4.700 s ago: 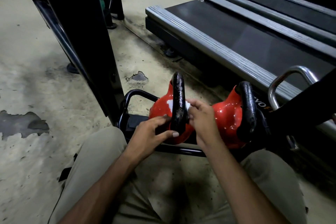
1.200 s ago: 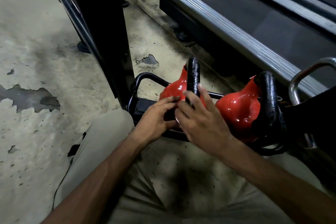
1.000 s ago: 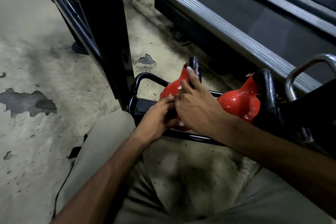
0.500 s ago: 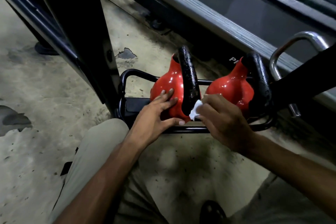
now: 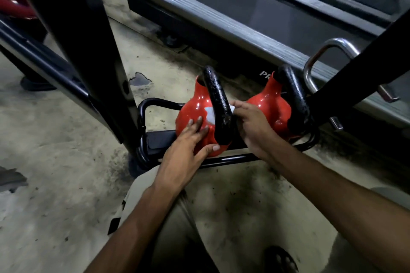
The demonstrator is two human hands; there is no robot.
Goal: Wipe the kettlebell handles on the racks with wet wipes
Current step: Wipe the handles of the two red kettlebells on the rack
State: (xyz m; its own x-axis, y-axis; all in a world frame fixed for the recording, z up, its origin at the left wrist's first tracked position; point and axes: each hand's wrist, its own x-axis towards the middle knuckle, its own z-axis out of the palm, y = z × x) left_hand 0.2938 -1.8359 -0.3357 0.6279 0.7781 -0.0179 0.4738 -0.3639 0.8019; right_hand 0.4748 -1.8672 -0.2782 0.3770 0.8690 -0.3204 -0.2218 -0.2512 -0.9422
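Two red kettlebells sit side by side on the black bottom rail of the rack (image 5: 155, 104). The left kettlebell (image 5: 195, 108) has a black handle (image 5: 218, 104) arching over it. My left hand (image 5: 190, 146) lies flat against its red body, fingers straight. My right hand (image 5: 250, 122) holds a white wet wipe (image 5: 210, 115) around the lower part of that handle; the wipe shows on both sides of it. The right kettlebell (image 5: 273, 106) with its own black handle (image 5: 295, 95) stands untouched behind my right hand.
A black rack upright (image 5: 88, 40) rises at the left, and a slanted black bar (image 5: 366, 60) crosses at the right. A chrome handle (image 5: 326, 51) and a treadmill deck (image 5: 255, 11) lie behind. Worn concrete floor (image 5: 55, 139) spreads to the left. My knees are below.
My right hand has moved the wipe up the handle and pushed it through to the left side. The left hand has stayed flat on the red body. The view has shifted.
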